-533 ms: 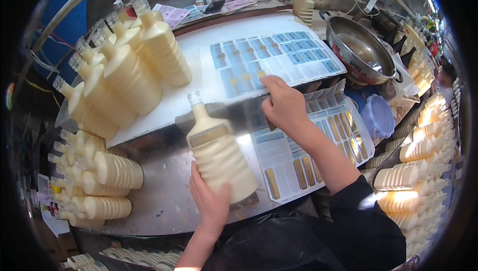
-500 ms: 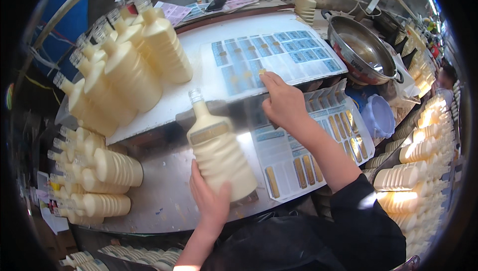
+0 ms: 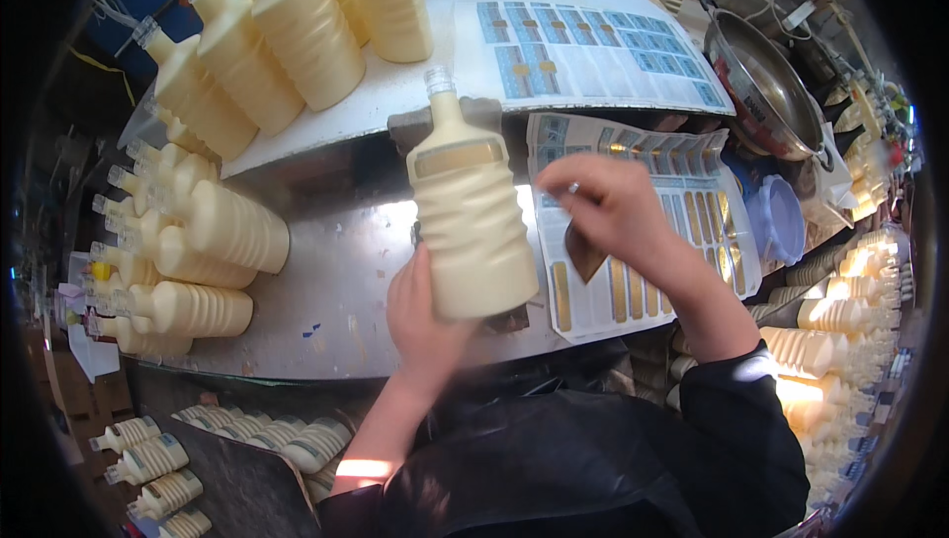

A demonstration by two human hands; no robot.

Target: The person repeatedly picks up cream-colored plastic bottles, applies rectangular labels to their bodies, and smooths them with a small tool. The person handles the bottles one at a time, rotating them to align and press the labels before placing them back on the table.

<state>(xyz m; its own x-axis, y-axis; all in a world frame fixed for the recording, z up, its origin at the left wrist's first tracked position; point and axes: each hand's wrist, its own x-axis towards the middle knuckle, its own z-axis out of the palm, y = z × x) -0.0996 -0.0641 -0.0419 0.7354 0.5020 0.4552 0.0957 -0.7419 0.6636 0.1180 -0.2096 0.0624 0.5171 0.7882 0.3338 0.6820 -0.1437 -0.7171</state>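
Note:
A cream plastic bottle (image 3: 473, 227) with a ribbed body and clear threaded neck leans neck-away over the metal worktop. It bears a gold-and-blue label near its shoulder. My left hand (image 3: 425, 306) is closed round the bottle's lower left side and base. To the right of the bottle, my right hand (image 3: 618, 207) hovers over a sheet of gold labels (image 3: 647, 286), fingers bent together. A brown, flat, pointed piece (image 3: 583, 253) hangs below those fingers, held in the palm. Whether the fingertips also pinch a label, I cannot make out. The bottle's neck rests near a dark block (image 3: 405, 128).
Several similar bottles stand on the white board (image 3: 445, 24) at the far left; more lie stacked at left (image 3: 203, 311). A sheet of blue labels (image 3: 603, 64) lies on the board. At right are a large metal pan (image 3: 761, 93), a lilac bucket (image 3: 781, 217) and rows of bottles.
My right hand has come back from the blue label sheet toward the bottle. The view has shifted, so the scene sits higher. My left hand still holds the bottle.

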